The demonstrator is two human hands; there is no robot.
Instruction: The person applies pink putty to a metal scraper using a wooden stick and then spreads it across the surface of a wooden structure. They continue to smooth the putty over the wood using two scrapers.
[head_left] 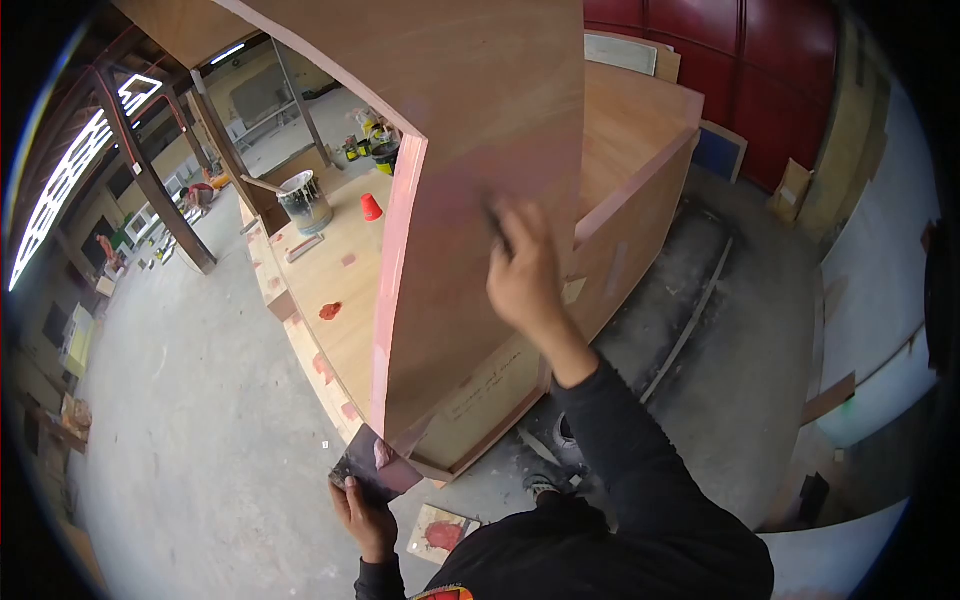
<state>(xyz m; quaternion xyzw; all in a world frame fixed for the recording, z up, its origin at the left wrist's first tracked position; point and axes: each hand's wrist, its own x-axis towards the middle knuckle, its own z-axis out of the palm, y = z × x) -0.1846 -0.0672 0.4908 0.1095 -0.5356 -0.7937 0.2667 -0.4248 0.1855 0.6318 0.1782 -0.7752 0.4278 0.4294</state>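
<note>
My right hand (525,270) is raised against the side panel of a tall wooden cabinet (480,150), pressing a small dark tool, likely a putty knife (497,225), flat on the reddish-brown surface. Low down, my left hand (365,515) grips a dark square board (375,465) smeared with pinkish-red filler, close to the cabinet's bottom corner. The cabinet's front edge (392,280) carries a strip of pink filler.
A lower wooden panel (335,270) with red filler patches bears a paint bucket (305,200) and a small red cup (371,207). A filler-stained square board (442,533) lies on the concrete floor by my feet. Red doors (740,60) stand behind; workshop benches far left.
</note>
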